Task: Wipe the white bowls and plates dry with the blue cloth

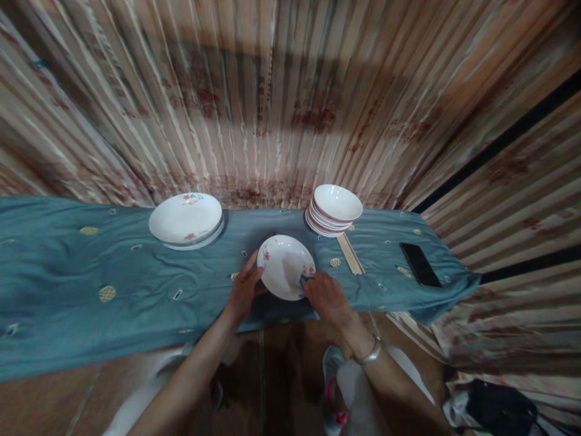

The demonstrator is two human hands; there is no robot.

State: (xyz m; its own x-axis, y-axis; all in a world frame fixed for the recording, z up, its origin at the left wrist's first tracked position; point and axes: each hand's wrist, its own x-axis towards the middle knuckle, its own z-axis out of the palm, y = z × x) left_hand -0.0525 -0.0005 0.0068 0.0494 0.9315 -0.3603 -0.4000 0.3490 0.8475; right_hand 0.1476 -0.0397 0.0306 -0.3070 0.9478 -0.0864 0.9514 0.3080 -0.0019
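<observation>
Left to right along the cloth: plate stack, nearer plate, bowl stack, chopsticks before it, phone.

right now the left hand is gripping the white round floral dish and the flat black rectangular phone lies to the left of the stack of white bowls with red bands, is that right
Not quite: the head view shows the flat black rectangular phone to the right of the stack of white bowls with red bands. The left hand is gripping the white round floral dish, as you said.
</observation>
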